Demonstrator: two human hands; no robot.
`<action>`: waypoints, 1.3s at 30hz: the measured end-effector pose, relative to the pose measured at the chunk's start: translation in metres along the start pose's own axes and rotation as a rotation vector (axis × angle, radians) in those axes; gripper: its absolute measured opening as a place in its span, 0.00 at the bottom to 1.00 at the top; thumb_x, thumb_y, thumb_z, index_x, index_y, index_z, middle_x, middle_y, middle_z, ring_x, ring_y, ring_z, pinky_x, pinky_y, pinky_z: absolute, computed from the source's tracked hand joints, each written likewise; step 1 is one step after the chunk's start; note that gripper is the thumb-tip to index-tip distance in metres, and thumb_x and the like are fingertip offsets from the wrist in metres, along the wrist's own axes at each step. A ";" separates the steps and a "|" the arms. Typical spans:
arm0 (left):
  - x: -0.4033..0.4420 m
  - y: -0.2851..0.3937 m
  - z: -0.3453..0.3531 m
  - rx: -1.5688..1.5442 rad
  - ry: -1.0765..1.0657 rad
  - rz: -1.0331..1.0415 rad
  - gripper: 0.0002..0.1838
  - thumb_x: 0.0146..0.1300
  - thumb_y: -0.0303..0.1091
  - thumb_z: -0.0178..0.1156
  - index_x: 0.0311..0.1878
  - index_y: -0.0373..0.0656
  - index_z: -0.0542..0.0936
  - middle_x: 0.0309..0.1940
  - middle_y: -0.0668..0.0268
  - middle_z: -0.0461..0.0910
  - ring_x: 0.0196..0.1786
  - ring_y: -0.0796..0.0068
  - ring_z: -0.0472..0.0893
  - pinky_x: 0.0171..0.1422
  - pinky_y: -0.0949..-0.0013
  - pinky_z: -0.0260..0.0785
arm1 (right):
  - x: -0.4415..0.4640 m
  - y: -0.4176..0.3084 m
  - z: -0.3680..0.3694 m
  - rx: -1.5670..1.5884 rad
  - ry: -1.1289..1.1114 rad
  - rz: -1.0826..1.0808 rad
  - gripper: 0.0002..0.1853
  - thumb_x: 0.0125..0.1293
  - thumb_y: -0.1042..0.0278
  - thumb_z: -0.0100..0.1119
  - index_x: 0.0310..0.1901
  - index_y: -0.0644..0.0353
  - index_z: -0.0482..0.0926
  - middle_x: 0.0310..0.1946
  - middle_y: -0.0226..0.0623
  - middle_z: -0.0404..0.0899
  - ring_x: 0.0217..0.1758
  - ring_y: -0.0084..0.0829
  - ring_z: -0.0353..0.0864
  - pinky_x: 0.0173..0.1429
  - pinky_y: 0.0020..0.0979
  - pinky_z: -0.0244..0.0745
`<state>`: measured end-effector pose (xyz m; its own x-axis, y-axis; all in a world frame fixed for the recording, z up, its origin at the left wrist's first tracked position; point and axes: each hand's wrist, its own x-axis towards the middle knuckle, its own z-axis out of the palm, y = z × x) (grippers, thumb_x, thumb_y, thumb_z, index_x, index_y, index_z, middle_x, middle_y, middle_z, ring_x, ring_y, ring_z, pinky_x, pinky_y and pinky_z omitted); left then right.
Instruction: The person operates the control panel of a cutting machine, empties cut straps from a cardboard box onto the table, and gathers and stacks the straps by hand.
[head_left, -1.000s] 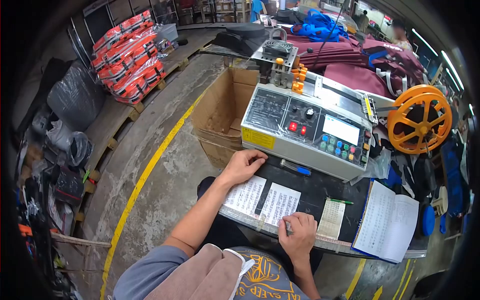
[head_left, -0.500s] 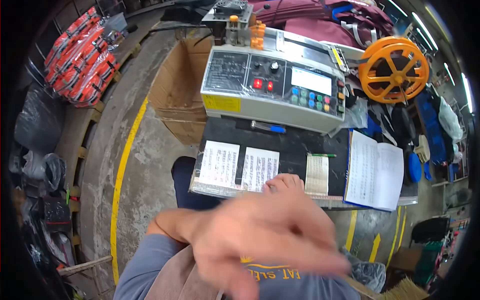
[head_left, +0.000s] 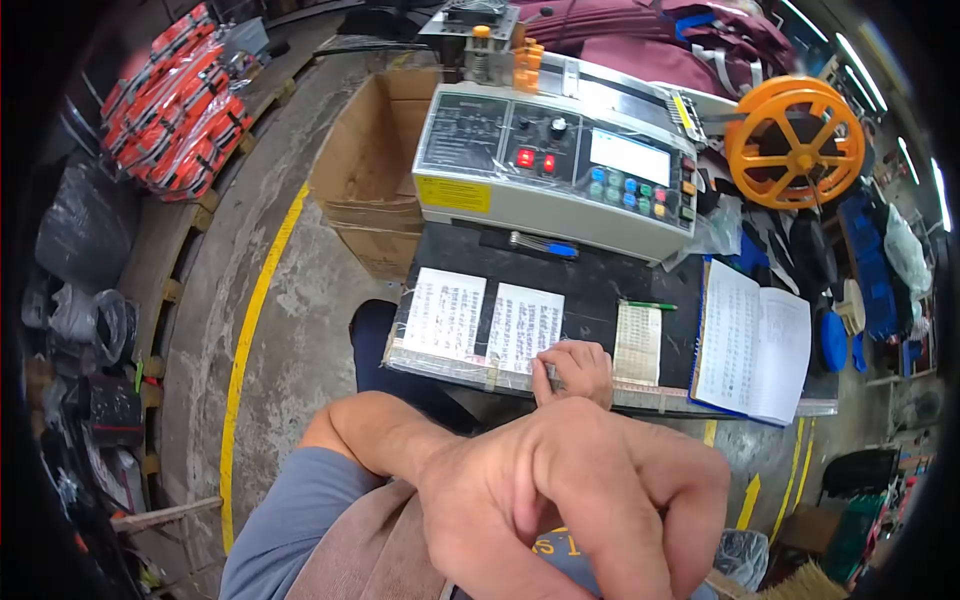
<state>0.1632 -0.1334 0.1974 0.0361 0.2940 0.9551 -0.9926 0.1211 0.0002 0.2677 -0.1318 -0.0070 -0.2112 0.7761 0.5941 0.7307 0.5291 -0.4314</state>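
Observation:
My left hand point(head_left: 570, 490) is large in the foreground, close to the camera and above my lap. Its fingers are loosely bent with gaps between them, and nothing shows in it; the fingertips run near the bottom edge. Beyond it, my right hand point(head_left: 575, 370) rests palm down at the table's front edge. Its fingers touch the lower right corner of a printed sheet point(head_left: 525, 320), with the thumb spread toward me. Another printed sheet point(head_left: 445, 312) lies left of that one. To the right are a yellowish slip point(head_left: 638, 345) and a green pen point(head_left: 648, 305).
A control machine point(head_left: 560, 160) stands at the back of the black table point(head_left: 590, 280). A blue-handled tool point(head_left: 545, 245) lies before it. An open notebook point(head_left: 750, 340) is at right, below an orange reel point(head_left: 795, 145). A cardboard box point(head_left: 370, 170) stands left. Bagged orange goods point(head_left: 180, 110) sit on pallets.
My left hand, blurred before, is now sharper, with its fingers more bent and pointing downward. My right hand's thumb now shows apart from its fingers. The view has shifted slightly.

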 end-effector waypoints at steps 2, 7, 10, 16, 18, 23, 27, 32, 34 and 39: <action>0.019 0.035 -0.005 -0.135 -0.073 -0.282 0.21 0.75 0.32 0.74 0.63 0.24 0.90 0.44 0.46 0.88 0.37 0.64 0.88 0.32 0.67 0.75 | -0.004 0.000 0.001 0.004 -0.020 0.013 0.07 0.61 0.69 0.79 0.38 0.51 0.89 0.43 0.30 0.88 0.50 0.39 0.86 0.55 0.42 0.76; 0.001 0.091 -0.004 0.721 0.258 -0.336 0.08 0.83 0.38 0.66 0.45 0.47 0.83 0.42 0.66 0.81 0.36 0.74 0.79 0.44 0.63 0.68 | 0.002 -0.007 -0.012 0.021 -0.005 0.031 0.07 0.63 0.67 0.80 0.40 0.52 0.89 0.44 0.29 0.87 0.51 0.38 0.86 0.55 0.43 0.76; -0.032 0.121 -0.048 1.266 0.505 -0.245 0.17 0.86 0.38 0.61 0.34 0.52 0.74 0.37 0.74 0.71 0.33 0.80 0.68 0.46 0.66 0.63 | -0.003 -0.002 -0.005 0.037 0.008 0.033 0.07 0.62 0.68 0.80 0.39 0.51 0.89 0.43 0.28 0.87 0.49 0.37 0.85 0.54 0.42 0.76; -0.132 0.194 -0.127 1.930 0.649 -0.757 0.25 0.83 0.32 0.69 0.29 0.33 0.70 0.27 0.72 0.67 0.32 0.83 0.64 0.36 0.68 0.58 | -0.001 -0.005 -0.007 0.023 -0.010 0.037 0.07 0.64 0.67 0.79 0.39 0.51 0.87 0.42 0.28 0.85 0.49 0.37 0.85 0.54 0.42 0.76; -0.152 0.194 -0.137 2.078 0.560 -0.882 0.21 0.78 0.34 0.72 0.29 0.32 0.78 0.27 0.61 0.75 0.29 0.67 0.74 0.37 0.60 0.66 | 0.000 -0.005 -0.007 0.020 -0.011 0.042 0.07 0.64 0.67 0.79 0.39 0.51 0.87 0.42 0.28 0.85 0.48 0.37 0.84 0.54 0.42 0.76; -0.152 0.186 -0.130 2.266 0.293 -1.145 0.19 0.73 0.41 0.74 0.31 0.36 0.86 0.31 0.56 0.82 0.34 0.51 0.85 0.41 0.53 0.74 | 0.000 -0.006 -0.007 0.015 -0.030 0.056 0.07 0.64 0.67 0.79 0.39 0.51 0.87 0.42 0.27 0.85 0.49 0.37 0.84 0.54 0.42 0.75; -0.157 0.191 -0.133 2.191 0.383 -1.115 0.19 0.73 0.40 0.74 0.30 0.35 0.85 0.30 0.56 0.82 0.33 0.52 0.83 0.41 0.54 0.73 | 0.003 -0.006 -0.010 0.056 -0.039 0.070 0.05 0.64 0.69 0.79 0.39 0.53 0.89 0.42 0.30 0.87 0.48 0.37 0.85 0.53 0.41 0.76; -0.162 0.196 -0.134 2.149 0.412 -1.067 0.20 0.73 0.38 0.74 0.29 0.33 0.83 0.28 0.56 0.80 0.31 0.53 0.80 0.39 0.55 0.71 | 0.001 0.024 -0.061 0.423 0.124 0.332 0.08 0.65 0.77 0.78 0.44 0.60 0.90 0.44 0.41 0.91 0.51 0.42 0.90 0.61 0.45 0.83; -0.165 0.197 -0.136 2.126 0.440 -1.059 0.20 0.73 0.37 0.75 0.29 0.33 0.81 0.27 0.56 0.78 0.30 0.55 0.79 0.38 0.56 0.69 | -0.003 0.053 -0.109 -0.101 0.292 0.360 0.10 0.65 0.73 0.80 0.46 0.59 0.90 0.47 0.41 0.90 0.54 0.49 0.89 0.63 0.46 0.82; -0.166 0.195 -0.136 2.133 0.398 -1.009 0.19 0.73 0.33 0.75 0.29 0.32 0.80 0.26 0.56 0.76 0.29 0.57 0.77 0.38 0.57 0.68 | -0.111 0.201 -0.209 -0.973 0.439 0.686 0.45 0.73 0.36 0.75 0.78 0.64 0.76 0.76 0.54 0.78 0.81 0.58 0.72 0.85 0.60 0.65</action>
<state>-0.0203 -0.0294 -0.0013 0.1414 0.9103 0.3890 0.6434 -0.3832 0.6627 0.5737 -0.1829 -0.0177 0.4947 0.5127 0.7017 0.8169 -0.5498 -0.1742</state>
